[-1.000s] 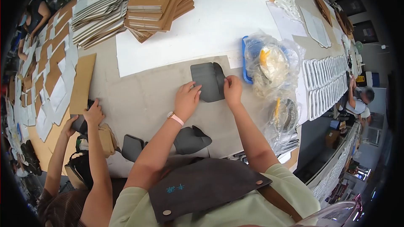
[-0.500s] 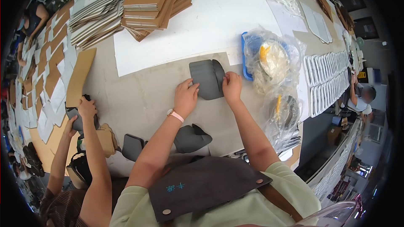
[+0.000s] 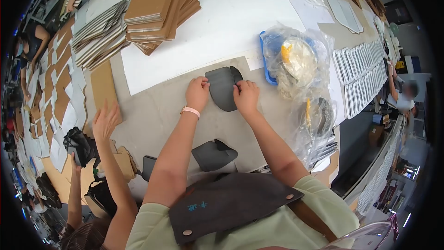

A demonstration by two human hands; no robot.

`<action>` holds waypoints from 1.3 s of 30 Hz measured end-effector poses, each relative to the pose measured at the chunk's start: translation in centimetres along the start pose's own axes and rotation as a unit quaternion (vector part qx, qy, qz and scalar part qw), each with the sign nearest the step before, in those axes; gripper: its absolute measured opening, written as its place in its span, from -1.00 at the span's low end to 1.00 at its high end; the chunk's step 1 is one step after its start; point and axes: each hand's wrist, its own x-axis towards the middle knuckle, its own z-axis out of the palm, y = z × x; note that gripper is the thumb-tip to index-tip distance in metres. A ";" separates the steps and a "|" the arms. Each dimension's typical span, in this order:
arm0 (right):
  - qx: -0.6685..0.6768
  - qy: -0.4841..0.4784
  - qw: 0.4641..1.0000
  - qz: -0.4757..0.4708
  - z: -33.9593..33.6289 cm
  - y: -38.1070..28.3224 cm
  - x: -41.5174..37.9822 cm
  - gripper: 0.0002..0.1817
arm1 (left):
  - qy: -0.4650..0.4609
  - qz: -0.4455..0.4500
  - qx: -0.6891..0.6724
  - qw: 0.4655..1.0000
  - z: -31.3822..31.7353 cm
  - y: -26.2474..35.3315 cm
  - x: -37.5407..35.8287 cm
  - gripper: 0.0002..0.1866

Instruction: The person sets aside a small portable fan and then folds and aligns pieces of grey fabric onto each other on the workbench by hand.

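A dark grey, rounded flat piece (image 3: 222, 89) lies on the grey table surface (image 3: 157, 106) in front of me. My left hand (image 3: 198, 93) presses on its left edge, fingers curled over it. My right hand (image 3: 246, 97) grips its right side, where a folded flap stands up near the top. A pink watch strap sits on my left wrist. A second dark grey piece (image 3: 213, 154) lies closer to my body, untouched. I wear a dark apron over a light green shirt.
A co-worker's hand (image 3: 105, 120) hovers at my left; their other hand holds a dark bundle (image 3: 79, 144). Brown cardboard stacks (image 3: 157, 9) stand at the back. Plastic-wrapped tape rolls (image 3: 298, 62) and a blue tray (image 3: 268, 55) lie to the right, with white cut pieces (image 3: 365, 71) beyond.
Both my hands slid up and closer together on the grey piece, which shifted slightly left. The co-worker lifted one hand off the table and moved the dark bundle left.
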 end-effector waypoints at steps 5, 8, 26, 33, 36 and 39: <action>-0.002 -0.026 0.998 0.053 0.5 0.0 0.1 -0.93 | -0.011 -0.019 0.025 0.999 0.3 0.1 0.9 -0.83; 0.014 -0.052 0.995 0.079 0.6 0.2 0.1 -0.93 | -0.011 -0.025 0.031 0.999 0.3 0.2 0.9 -0.84; 0.047 -0.037 0.996 0.071 0.7 0.6 0.0 -0.93 | 0.000 -0.017 0.004 1.000 0.6 0.0 0.5 -0.93; 0.050 -0.036 0.995 0.076 0.9 0.6 -0.2 -0.91 | -0.007 -0.033 0.053 0.998 0.4 1.0 0.5 -0.93; 0.057 -0.038 0.995 0.077 0.7 0.5 -0.2 -0.90 | -0.002 -0.027 0.074 0.997 0.6 0.9 0.5 -0.93; 0.055 -0.036 0.995 0.073 0.8 0.5 -0.2 -0.90 | -0.003 -0.018 0.094 0.995 0.7 0.8 0.5 -0.93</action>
